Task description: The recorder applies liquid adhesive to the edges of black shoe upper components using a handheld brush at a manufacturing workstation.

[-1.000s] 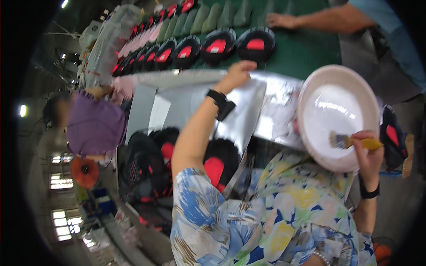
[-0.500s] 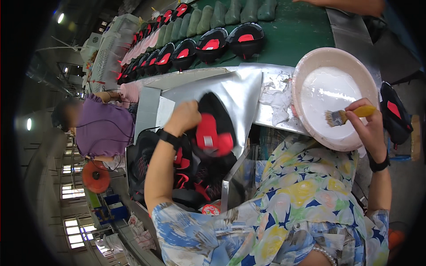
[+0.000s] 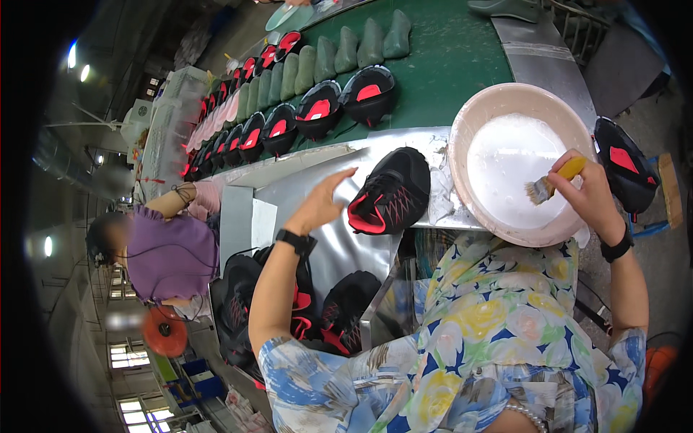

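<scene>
Left hand: our left hand [image 3: 321, 203] is released, fingers spread and grasping nothing, just beside the shoe and apart from it.
Right hand: our right hand [image 3: 588, 189] grasps the yellow-handled brush [image 3: 540, 190], its bristles over the white liquid [image 3: 505, 159]; whether they touch it, we cannot tell.
Shoe: we see the black shoe [image 3: 397, 189] at the metal counter [image 3: 427, 138], between our left hand and the basin, its laces and red-lined opening showing.
Basin: the pale pink basin [image 3: 462, 141] stands to the shoe's right.
Cloth: we find a crumpled white cloth [image 3: 439, 198] between shoe and basin.
Pile: more black and red shoes [image 3: 238, 296] lie together by our left forearm.
Green belt: beyond the counter, the belt [image 3: 455, 65] carries a row of green foot-shaped forms [image 3: 346, 49] and black uppers with red insides [image 3: 317, 108].
Far left: we see a person in a purple top [image 3: 173, 252] near an orange fan [image 3: 164, 332].
</scene>
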### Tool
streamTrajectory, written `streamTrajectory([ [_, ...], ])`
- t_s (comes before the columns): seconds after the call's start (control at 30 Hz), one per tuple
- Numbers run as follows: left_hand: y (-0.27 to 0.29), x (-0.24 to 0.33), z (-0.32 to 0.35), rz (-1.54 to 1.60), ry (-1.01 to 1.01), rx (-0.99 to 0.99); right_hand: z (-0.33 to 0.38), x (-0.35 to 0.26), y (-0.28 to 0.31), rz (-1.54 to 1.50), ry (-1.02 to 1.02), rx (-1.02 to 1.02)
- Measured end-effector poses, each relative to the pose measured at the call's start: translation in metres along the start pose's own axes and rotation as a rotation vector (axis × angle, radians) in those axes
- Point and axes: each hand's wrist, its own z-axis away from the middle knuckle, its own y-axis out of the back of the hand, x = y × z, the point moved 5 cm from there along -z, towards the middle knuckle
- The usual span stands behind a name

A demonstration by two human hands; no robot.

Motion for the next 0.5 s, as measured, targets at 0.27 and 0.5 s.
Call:
streamTrajectory([
  [0.27,-0.079,0.045,-0.026,-0.414,-0.278,-0.173,-0.072,0.053,-0.076,-0.088,-0.113,-0.095],
  [0.5,0.002,-0.032,-0.008,1.271,0.055,0.372,-0.035,0.019,-0.104,0.137,0.112,-0.613],
])
